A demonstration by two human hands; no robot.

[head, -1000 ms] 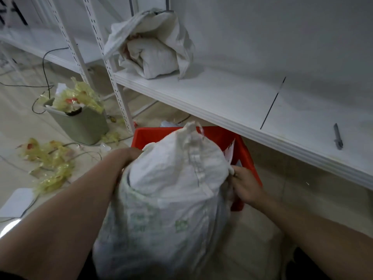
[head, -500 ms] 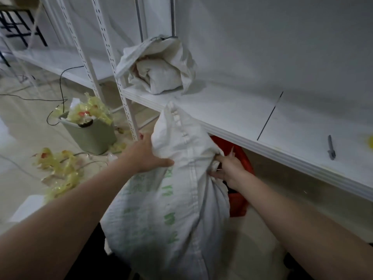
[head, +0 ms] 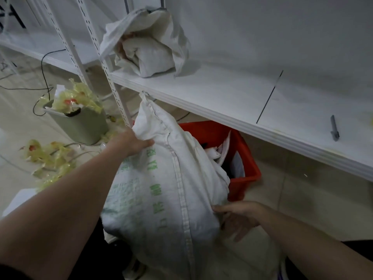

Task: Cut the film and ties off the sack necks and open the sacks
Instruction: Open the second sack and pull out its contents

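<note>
A full white woven sack (head: 165, 190) with green print stands lifted in front of me, its top corner reaching the shelf edge. My left hand (head: 131, 143) grips the sack's upper left side. My right hand (head: 236, 217) is low on the sack's right side, fingers spread against it and under its bulge. A second white sack (head: 147, 45) lies opened on the white shelf (head: 222, 98) at the back. A grey cutter (head: 334, 128) lies on the shelf at the right.
A red crate (head: 246, 158) with white items sits under the shelf behind the sack. A green bin (head: 80, 124) stuffed with yellow film stands at the left, more yellow film scraps (head: 50, 156) and cables lie on the floor. Perforated shelf uprights (head: 113, 77) rise at the left.
The sack has been lifted out of the red crate and towards me. My left hand moved up its left side; my right hand dropped lower on its right side.
</note>
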